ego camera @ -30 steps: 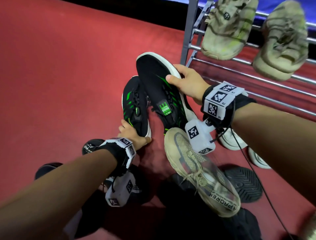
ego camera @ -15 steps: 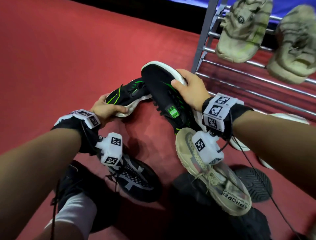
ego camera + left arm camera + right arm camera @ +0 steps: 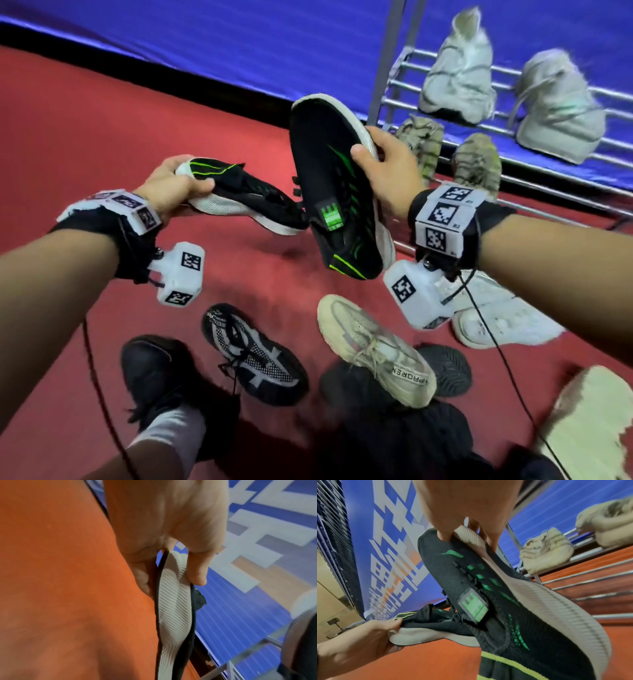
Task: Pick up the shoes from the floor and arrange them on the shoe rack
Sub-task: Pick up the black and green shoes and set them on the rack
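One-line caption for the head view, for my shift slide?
Left hand and right hand each hold a black-and-green shoe near the shoe rack.

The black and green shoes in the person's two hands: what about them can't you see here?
- Left hand's shoe, left wrist view: mostly sole; the upper is turned away.
- Right hand's shoe, right wrist view: heel cut off by the bottom edge.
- Head view: the right hand covers part of its shoe's sole edge.

Black wrist straps (image 3: 445,219) with white marker-printed camera blocks (image 3: 180,274), thin black cables (image 3: 493,339), white sock (image 3: 168,438).
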Motion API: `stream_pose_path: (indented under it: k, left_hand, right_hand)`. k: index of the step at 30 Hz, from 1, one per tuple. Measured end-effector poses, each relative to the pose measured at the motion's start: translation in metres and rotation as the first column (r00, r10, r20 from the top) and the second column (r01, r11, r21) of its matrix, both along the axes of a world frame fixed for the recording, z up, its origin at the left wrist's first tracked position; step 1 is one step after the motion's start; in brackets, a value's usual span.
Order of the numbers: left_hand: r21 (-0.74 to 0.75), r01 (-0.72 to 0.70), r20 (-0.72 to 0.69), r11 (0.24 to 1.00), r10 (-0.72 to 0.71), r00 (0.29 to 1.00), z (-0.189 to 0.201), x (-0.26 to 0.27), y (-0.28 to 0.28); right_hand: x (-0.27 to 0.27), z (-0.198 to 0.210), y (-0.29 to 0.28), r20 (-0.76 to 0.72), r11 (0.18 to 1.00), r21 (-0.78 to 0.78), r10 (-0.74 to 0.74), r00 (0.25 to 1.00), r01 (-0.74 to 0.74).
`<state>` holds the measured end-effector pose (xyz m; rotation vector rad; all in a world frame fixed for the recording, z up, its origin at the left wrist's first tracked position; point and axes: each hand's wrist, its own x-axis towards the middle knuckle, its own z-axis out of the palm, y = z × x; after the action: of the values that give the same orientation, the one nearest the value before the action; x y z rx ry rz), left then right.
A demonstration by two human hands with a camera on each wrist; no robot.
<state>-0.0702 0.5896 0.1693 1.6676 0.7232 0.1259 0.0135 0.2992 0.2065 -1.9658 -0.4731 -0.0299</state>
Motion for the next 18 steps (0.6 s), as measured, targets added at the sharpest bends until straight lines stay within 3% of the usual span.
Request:
stream_pose_path:
  k: [6, 13, 18]
  left_hand:
    - [0.11, 0.086, 0.093, 0.99, -0.097, 0.991, 0.11, -0.011, -0.035]
    - [0.223, 0.187, 0.131, 0.957, -0.219, 0.967, 0.194, -0.035, -0.099]
    - [0.268, 0.277, 0.195, 0.923, -0.334, 0.922, 0.242, -0.047, -0.155]
  right_hand:
    - [-0.024, 0.077, -0.031, 0.08, 0.994, 0.084, -0.07, 0.994, 0.063]
    - [-0.063, 0.14, -0.087, 0.067, 0.951, 0.254, -0.199, 0.978, 0.176]
    - [-0.081, 0.16, -0.145, 0.028, 0.888, 0.364, -0.313, 0.949, 0.282]
